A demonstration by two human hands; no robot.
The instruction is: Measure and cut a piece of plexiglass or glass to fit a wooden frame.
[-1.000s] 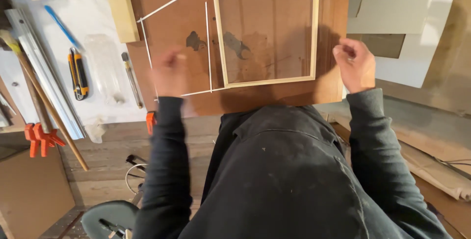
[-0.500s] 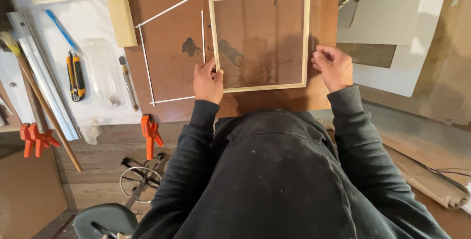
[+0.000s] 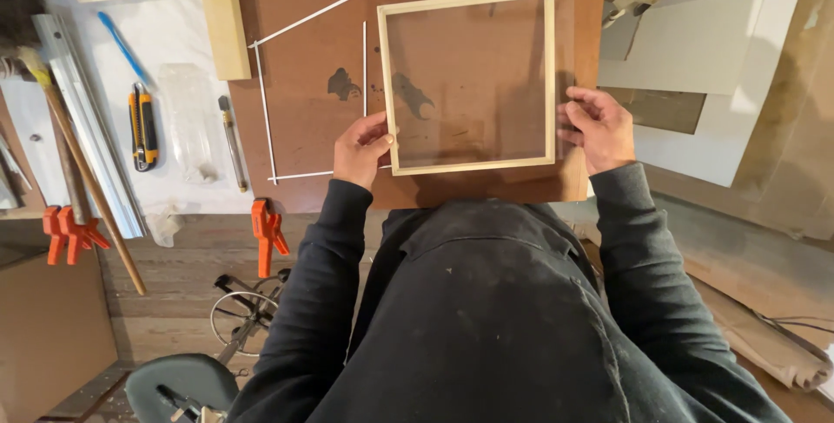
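Lying flat near the front edge of the brown board tabletop point(image 3: 304, 49), the square pale wooden frame point(image 3: 469, 80) sits with a clear sheet point(image 3: 565, 41) over it; the sheet overhangs the frame on the right side, which suggests it is being lined up against the frame. The left hand point(image 3: 360, 149) pinches the frame's lower left corner, fingers closed on the wood, thumb on top. The right hand point(image 3: 599, 128) grips the sheet's right edge, fingers curled over it just beside the frame's right rail; this two-sided hold appears meant to keep frame and sheet from sliding apart. The frame is thin-railed, unfinished, mitred at the corners, and the board's dark stains show through its opening.

Four thin white strips point(image 3: 261, 102) lie loosely left of the frame, toward the board's left edge. Beyond that edge, on a white surface, rest a yellow-and-black utility knife point(image 3: 142, 128), a blue pen point(image 3: 120, 43) and a metal-tipped tool point(image 3: 233, 143). An orange spring clamp point(image 3: 268, 232) grips the board's front left corner; two more orange clamps point(image 3: 69, 230) sit further left.
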